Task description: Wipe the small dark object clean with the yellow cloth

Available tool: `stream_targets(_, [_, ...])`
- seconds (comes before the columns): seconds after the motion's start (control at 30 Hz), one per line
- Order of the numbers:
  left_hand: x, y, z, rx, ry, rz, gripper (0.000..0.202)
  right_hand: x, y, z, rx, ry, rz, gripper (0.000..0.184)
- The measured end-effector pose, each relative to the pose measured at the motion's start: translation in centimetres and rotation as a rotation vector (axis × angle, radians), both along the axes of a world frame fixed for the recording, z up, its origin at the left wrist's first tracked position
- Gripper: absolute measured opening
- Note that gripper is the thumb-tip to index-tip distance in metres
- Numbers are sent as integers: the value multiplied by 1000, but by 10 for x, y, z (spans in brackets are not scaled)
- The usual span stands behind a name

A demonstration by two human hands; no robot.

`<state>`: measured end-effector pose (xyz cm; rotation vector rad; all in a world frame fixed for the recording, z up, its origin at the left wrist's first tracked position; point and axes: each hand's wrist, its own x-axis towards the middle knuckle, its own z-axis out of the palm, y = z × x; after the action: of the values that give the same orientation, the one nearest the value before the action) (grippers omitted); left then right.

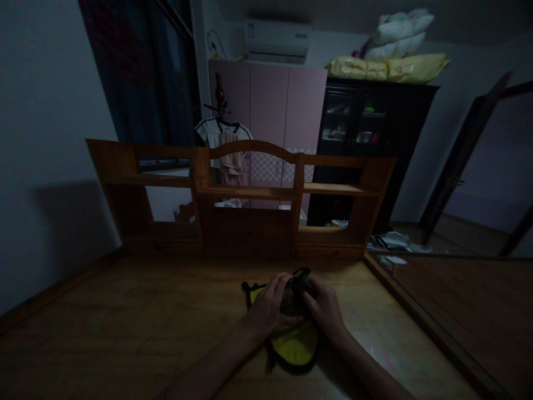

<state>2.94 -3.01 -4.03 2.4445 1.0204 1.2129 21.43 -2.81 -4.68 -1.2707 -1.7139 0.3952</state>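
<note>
A yellow item with thick black edging (pixel 295 347), which looks like a small opened pouch or bag, lies on the wooden surface (pixel 175 322) in front of me. My left hand (pixel 268 305) curls around its left side, with a yellow-and-black corner showing beyond the knuckles. The fingers of my right hand (pixel 325 303) are closed on a dark piece (pixel 303 285) at its upper right. Dim light and the fingers hide whether that dark piece belongs to the pouch or is separate. Between my hands is a dark, shadowed gap.
A wooden shelf unit (pixel 247 191) stands along the far edge of the surface. A raised wooden rim (pixel 416 316) runs down the right side, and a wall (pixel 54 194) borders the left. Behind are a pink wardrobe (pixel 268 111), a dark cabinet (pixel 375 139) and hanging clothes (pixel 231 155).
</note>
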Motion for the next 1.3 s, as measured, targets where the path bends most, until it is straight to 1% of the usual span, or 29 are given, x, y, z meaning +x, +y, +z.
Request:
stream_targets(0.13, [1, 0, -1, 38, 12, 18, 78, -2, 1, -3, 21, -29, 42, 23])
stream_targets(0.23, [1, 1, -5, 63, 34, 85, 79, -4, 1, -4, 9, -6, 84, 25])
stream_targets(0.37, [1, 2, -6, 32, 49, 125, 79, -4, 5, -7, -21, 24, 139, 29])
stream_targets(0.43, [0, 1, -5, 14, 42, 129, 78, -2, 8, -10, -58, 62, 148, 35])
stream_targets(0.57, [1, 0, -2, 4, 21, 115, 79, -1, 15, -16, -130, 206, 193, 47])
stream_targets(0.67, [1, -1, -1, 34, 26, 95, 77, 0, 18, -20, -149, 266, 255, 49])
stream_targets(0.8, [1, -1, -1, 93, 52, 67, 78, -1, 18, -21, -142, 284, 338, 46])
stream_targets(0.93, [0, -1, 0, 120, 69, 49, 83, -2, 14, -18, -82, 250, 315, 43])
stream_targets(1.1, [-1, -2, 0, 132, 41, 24, 85, -2, 7, -8, -25, 197, 275, 41])
stream_targets(1.2, [-2, -3, 0, 135, 13, -30, 82, -1, 5, -2, -26, 141, 295, 38])
stream_targets(1.3, [-3, -5, 2, 157, 18, -60, 79, 0, 4, -2, -14, 103, 267, 35])
